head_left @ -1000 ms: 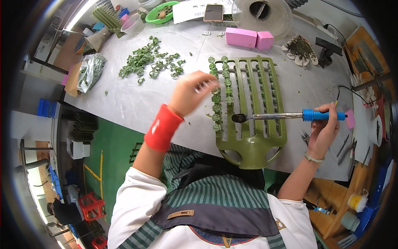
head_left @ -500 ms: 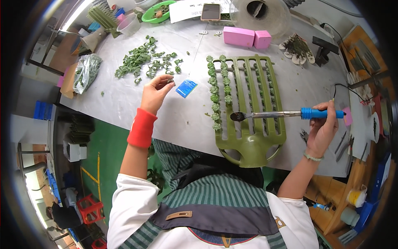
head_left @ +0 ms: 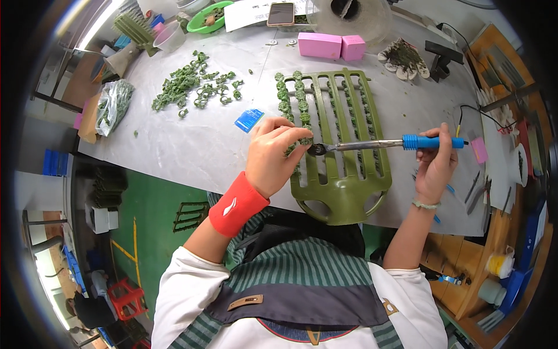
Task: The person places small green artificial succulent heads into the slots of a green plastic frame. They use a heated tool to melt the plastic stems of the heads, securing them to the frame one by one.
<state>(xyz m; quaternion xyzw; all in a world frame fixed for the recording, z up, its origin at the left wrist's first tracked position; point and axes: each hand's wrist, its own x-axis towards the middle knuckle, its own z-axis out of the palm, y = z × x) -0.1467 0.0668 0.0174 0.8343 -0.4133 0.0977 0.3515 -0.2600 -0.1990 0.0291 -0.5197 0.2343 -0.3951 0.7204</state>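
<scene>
1. Half a second ago the left hand (head_left: pixel 270 154) was beyond the blue packet (head_left: pixel 250 120); now it has come over the left part of the olive-green slotted panel (head_left: pixel 340 200), at eight o'clock from its middle.
2. Its thumb and fingertips are pinched on a small green rosette (head_left: pixel 306 141), right beside the soldering iron's tip.
3. The right hand (head_left: pixel 433 171), near four o'clock, still has its fingers closed around the blue handle of the soldering iron (head_left: pixel 372 145).
4. I count one iron, one panel, one packet at nine, two pink blocks (head_left: pixel 319 46) at twelve and one phone (head_left: pixel 281 14) at eleven; the heaped loose rosettes (head_left: pixel 177 84), between nine and ten, are too tangled to count.
5. The worktable (head_left: pixel 203 145) is smooth and grey; the floor (head_left: pixel 157 192) is green, with a red stool (head_left: pixel 127 299) at eight.
</scene>
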